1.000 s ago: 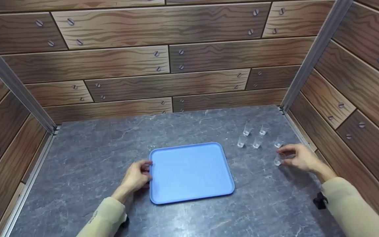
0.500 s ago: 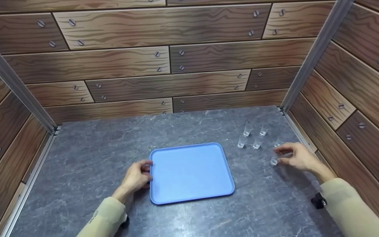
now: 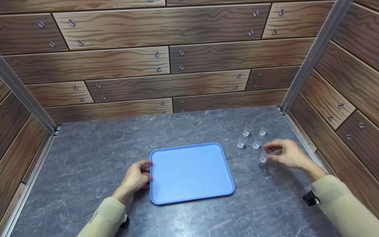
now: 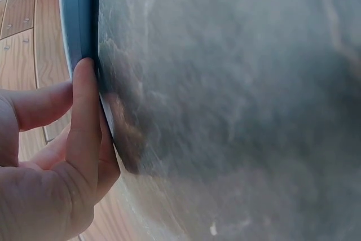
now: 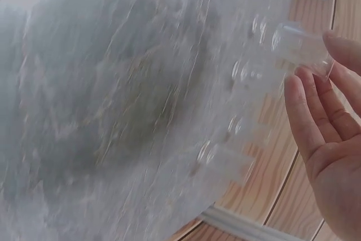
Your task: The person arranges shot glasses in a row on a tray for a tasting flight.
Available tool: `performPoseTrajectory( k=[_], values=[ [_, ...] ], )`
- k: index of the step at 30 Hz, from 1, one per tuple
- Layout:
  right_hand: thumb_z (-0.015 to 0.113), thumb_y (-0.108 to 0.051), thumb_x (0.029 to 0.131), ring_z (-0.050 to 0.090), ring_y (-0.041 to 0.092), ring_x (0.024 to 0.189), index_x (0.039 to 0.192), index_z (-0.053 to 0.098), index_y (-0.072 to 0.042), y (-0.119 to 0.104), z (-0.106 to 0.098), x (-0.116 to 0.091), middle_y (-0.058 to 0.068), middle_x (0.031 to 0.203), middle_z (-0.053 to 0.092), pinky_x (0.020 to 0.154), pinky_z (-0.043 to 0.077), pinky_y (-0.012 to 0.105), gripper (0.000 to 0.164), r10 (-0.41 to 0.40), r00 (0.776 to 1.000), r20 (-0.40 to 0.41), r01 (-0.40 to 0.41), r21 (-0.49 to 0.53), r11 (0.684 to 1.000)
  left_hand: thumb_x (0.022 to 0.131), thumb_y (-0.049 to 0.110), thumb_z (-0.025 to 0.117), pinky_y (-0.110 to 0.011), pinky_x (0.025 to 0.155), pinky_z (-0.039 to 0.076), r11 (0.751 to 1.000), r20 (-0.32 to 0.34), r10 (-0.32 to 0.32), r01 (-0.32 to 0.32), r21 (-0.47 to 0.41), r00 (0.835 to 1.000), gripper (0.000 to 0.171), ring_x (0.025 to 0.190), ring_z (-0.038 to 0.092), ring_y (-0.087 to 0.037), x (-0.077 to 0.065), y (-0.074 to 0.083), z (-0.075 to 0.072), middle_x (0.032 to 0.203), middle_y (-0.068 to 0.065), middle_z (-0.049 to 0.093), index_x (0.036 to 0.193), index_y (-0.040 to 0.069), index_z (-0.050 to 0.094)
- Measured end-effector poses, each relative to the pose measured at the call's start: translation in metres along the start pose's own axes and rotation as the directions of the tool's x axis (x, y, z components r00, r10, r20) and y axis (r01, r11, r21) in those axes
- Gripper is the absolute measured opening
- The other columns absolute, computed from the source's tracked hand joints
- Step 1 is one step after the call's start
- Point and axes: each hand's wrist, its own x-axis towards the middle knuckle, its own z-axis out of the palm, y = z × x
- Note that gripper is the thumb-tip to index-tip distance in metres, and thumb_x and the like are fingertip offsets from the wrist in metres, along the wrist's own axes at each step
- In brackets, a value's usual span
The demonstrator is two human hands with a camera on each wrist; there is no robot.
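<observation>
A small clear shot glass [image 3: 263, 158] is pinched between the thumb and fingers of my right hand [image 3: 286, 154]. In the right wrist view the same shot glass [image 5: 302, 42] shows between the thumb and fingertips. Just beyond it, several like glasses stand upright in a group, such as the near-left glass [image 3: 241, 142] and the near-right glass [image 3: 257, 143]. Another glass [image 5: 225, 162] stands apart in the right wrist view; my hand hides it in the head view. My left hand [image 3: 136, 176] touches the left rim of a blue tray [image 3: 189, 174] with its fingertips.
The tray lies flat on a dark grey marbled table [image 3: 94, 148]. Wood-patterned walls [image 3: 127, 61] enclose the back and both sides, with metal corner posts [image 3: 313, 56]. The right wall stands close beside the right forearm.
My right hand has moved left with the shot glass, from near the separate glass to just in front of the group. The left hand and the tray stay where they were.
</observation>
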Motion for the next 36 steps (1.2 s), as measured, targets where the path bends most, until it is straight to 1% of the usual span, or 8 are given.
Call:
performPoseTrajectory(
  k=[7,14,16,22,26,31,34,36],
  values=[
    [0.089,0.004,0.088,0.082,0.036,0.103,0.125,0.079,0.008,-0.016,0.015,0.009,0.029,0.120,0.080,0.092,0.073,0.036,0.039,-0.024,1.000,0.011,0.023,0.054,0.998,0.083,-0.018,0.069,-0.040,0.063,0.072,1.000,0.001,0.003,-0.003,0.006,1.000,0.063,0.093,0.070,-0.022,-0.001,0.001,0.000,0.117,-0.017,0.069,0.142,0.003,0.072],
    [0.088,0.003,0.089,0.082,0.028,0.100,0.124,0.080,0.007,-0.029,0.027,0.019,0.030,0.116,0.080,0.089,0.069,0.019,0.037,-0.041,0.999,0.011,0.040,0.072,0.997,0.083,-0.018,0.070,-0.040,0.063,0.072,1.000,0.004,0.010,-0.010,0.002,1.000,0.062,0.093,0.070,-0.022,-0.001,0.001,0.001,0.117,-0.018,0.069,0.142,0.002,0.072],
    [0.088,0.004,0.089,0.082,0.028,0.101,0.124,0.080,0.006,-0.033,0.030,0.023,0.029,0.118,0.080,0.090,0.070,0.022,0.036,-0.050,0.999,0.012,0.048,0.080,0.996,0.083,-0.018,0.069,-0.040,0.063,0.073,1.000,0.004,0.010,-0.010,0.006,1.000,0.063,0.094,0.071,-0.022,0.000,0.001,0.001,0.117,-0.017,0.069,0.142,0.002,0.072],
    [0.087,0.005,0.089,0.081,0.033,0.106,0.125,0.080,0.006,-0.047,0.040,0.034,0.026,0.120,0.080,0.095,0.073,0.041,0.037,-0.067,0.998,0.013,0.066,0.104,0.992,0.083,-0.018,0.069,-0.039,0.064,0.073,1.000,0.009,0.003,-0.003,0.024,1.000,0.064,0.096,0.071,-0.022,0.000,0.001,-0.001,0.117,-0.017,0.070,0.143,0.002,0.072],
    [0.088,0.004,0.089,0.081,0.035,0.106,0.125,0.080,0.008,-0.057,0.049,0.040,0.027,0.120,0.080,0.094,0.073,0.035,0.037,-0.105,0.994,0.023,0.102,0.129,0.986,0.083,-0.018,0.068,-0.040,0.065,0.073,1.000,0.003,0.001,-0.001,0.023,1.000,0.064,0.096,0.071,-0.022,-0.001,0.002,-0.001,0.118,-0.017,0.070,0.143,0.003,0.072],
    [0.088,0.002,0.089,0.080,0.033,0.105,0.123,0.082,0.005,-0.067,0.062,0.049,0.025,0.117,0.081,0.091,0.071,0.023,0.035,-0.152,0.988,0.038,0.144,0.157,0.977,0.084,-0.017,0.069,-0.040,0.065,0.073,0.999,0.002,0.004,-0.004,0.036,1.000,0.063,0.097,0.070,-0.023,-0.001,0.002,0.000,0.119,-0.017,0.070,0.143,0.003,0.072],
    [0.088,0.002,0.089,0.080,0.029,0.104,0.123,0.083,0.004,-0.072,0.070,0.056,0.025,0.117,0.081,0.091,0.072,0.026,0.034,-0.171,0.985,0.037,0.163,0.172,0.972,0.085,-0.017,0.069,-0.039,0.066,0.073,0.999,0.003,-0.003,0.002,0.043,1.000,0.062,0.098,0.070,-0.023,-0.001,0.001,0.000,0.120,-0.017,0.070,0.144,0.004,0.072],
    [0.087,0.002,0.089,0.080,0.030,0.104,0.123,0.083,0.004,-0.077,0.075,0.061,0.026,0.117,0.081,0.092,0.073,0.033,0.034,-0.184,0.982,0.031,0.175,0.182,0.968,0.085,-0.017,0.069,-0.039,0.066,0.073,0.999,0.001,-0.010,0.010,0.042,1.000,0.062,0.098,0.070,-0.023,-0.001,0.001,0.000,0.120,-0.017,0.069,0.144,0.004,0.072]
  ],
)
